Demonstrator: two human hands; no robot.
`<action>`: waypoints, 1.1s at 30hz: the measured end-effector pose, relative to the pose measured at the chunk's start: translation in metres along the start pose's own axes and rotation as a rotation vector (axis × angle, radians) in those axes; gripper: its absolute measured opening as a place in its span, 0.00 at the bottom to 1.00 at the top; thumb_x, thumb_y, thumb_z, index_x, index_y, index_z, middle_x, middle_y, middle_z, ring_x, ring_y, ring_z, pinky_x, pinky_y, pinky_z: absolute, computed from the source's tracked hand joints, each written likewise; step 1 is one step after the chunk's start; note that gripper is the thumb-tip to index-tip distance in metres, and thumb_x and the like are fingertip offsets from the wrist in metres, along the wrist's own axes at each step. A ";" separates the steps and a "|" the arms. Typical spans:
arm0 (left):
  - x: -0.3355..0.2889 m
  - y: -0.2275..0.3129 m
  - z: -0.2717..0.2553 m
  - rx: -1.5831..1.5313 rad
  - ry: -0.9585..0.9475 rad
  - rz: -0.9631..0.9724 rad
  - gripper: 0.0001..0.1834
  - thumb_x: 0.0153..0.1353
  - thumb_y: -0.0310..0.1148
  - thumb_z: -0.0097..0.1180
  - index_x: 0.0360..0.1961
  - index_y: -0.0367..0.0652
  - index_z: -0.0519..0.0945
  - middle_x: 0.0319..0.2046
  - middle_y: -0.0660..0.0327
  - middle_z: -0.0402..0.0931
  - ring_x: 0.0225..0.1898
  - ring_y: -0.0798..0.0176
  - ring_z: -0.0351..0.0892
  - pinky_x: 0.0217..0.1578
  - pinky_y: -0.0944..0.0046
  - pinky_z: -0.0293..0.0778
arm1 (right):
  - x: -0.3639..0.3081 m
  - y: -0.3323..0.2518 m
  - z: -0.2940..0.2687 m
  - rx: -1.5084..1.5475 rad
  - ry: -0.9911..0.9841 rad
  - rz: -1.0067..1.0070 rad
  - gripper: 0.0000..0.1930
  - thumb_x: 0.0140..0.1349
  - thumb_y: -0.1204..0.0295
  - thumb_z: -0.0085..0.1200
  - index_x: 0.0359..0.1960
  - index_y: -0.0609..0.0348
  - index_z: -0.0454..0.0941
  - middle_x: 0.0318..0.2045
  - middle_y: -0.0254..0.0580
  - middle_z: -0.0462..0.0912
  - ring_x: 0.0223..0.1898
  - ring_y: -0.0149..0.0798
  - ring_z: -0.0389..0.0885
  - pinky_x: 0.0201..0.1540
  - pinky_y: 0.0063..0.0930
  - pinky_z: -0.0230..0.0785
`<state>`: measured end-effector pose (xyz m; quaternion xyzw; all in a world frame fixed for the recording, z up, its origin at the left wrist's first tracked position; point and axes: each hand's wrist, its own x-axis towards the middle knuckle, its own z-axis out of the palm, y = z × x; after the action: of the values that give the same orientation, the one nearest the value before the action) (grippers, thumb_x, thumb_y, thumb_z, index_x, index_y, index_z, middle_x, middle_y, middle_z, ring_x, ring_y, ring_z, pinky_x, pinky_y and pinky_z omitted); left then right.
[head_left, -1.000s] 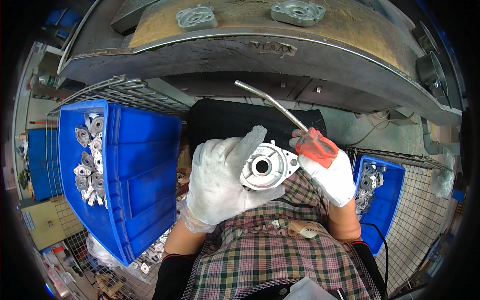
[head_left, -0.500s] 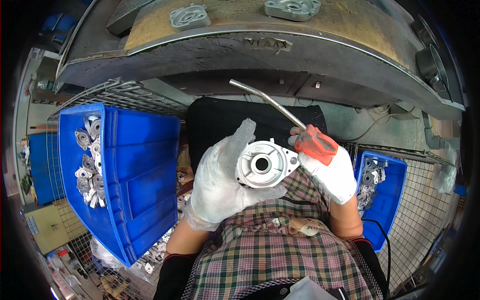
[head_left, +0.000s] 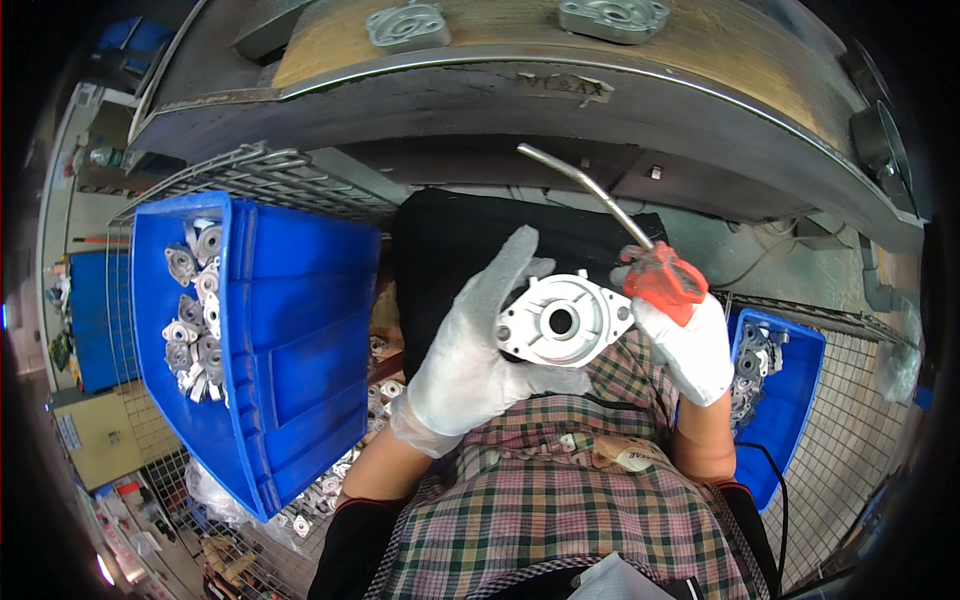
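In my white-gloved left hand [head_left: 455, 360] sits a silver cast metal housing [head_left: 535, 320] with a round centre hole and pointed ears at its sides. The thumb stands up along its left side, and the other fingers curl behind and under it. My right hand [head_left: 685, 350], in a white glove with red coverings on the fingers, is closed around a slightly bent metal rod [head_left: 608, 203]. The rod slants up and left past the housing. The fingers of my right hand are close to the housing's right ear; whether they touch it I cannot tell.
On my left a blue bin [head_left: 300, 350] holds several castings, with more heaped below it. A smaller blue bin [head_left: 790, 400] with castings stands on the right. Ahead is a workbench [head_left: 480, 60] with two castings on top. Wire mesh cages [head_left: 850, 400] flank me.
The housing has turned in my left hand, so a second ear now shows at its left. The whole view has shifted slightly, and both hands appear further right.
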<state>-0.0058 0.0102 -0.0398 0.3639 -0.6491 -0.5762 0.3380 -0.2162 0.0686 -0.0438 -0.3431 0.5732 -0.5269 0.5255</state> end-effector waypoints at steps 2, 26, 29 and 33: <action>0.001 -0.001 0.001 -0.044 -0.036 0.017 0.65 0.31 0.45 0.79 0.69 0.37 0.52 0.52 0.47 0.67 0.55 0.52 0.71 0.56 0.55 0.67 | -0.001 0.000 -0.004 0.018 -0.025 0.027 0.26 0.56 0.76 0.61 0.57 0.70 0.70 0.50 0.43 0.79 0.49 0.29 0.77 0.54 0.24 0.68; 0.001 0.000 -0.001 0.097 -0.055 0.103 0.62 0.34 0.46 0.77 0.68 0.38 0.54 0.53 0.47 0.70 0.55 0.51 0.71 0.57 0.56 0.66 | -0.001 0.013 -0.009 0.076 -0.026 -0.021 0.24 0.59 0.78 0.59 0.58 0.68 0.69 0.53 0.46 0.77 0.50 0.34 0.77 0.55 0.28 0.68; 0.002 0.000 -0.002 0.130 -0.052 0.100 0.62 0.34 0.46 0.77 0.68 0.37 0.55 0.53 0.47 0.70 0.55 0.50 0.71 0.57 0.56 0.65 | -0.001 0.014 -0.009 0.071 -0.021 -0.026 0.25 0.58 0.77 0.59 0.58 0.68 0.69 0.53 0.46 0.77 0.51 0.34 0.77 0.55 0.28 0.68; 0.002 -0.004 0.000 0.106 -0.036 0.124 0.62 0.34 0.46 0.77 0.67 0.36 0.55 0.52 0.47 0.71 0.55 0.49 0.72 0.57 0.56 0.65 | 0.000 0.012 -0.006 0.126 -0.018 -0.051 0.25 0.58 0.77 0.60 0.57 0.68 0.69 0.53 0.47 0.77 0.50 0.34 0.77 0.55 0.28 0.68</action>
<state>-0.0061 0.0084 -0.0435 0.3300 -0.7059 -0.5256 0.3414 -0.2200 0.0727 -0.0556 -0.3287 0.5253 -0.5721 0.5374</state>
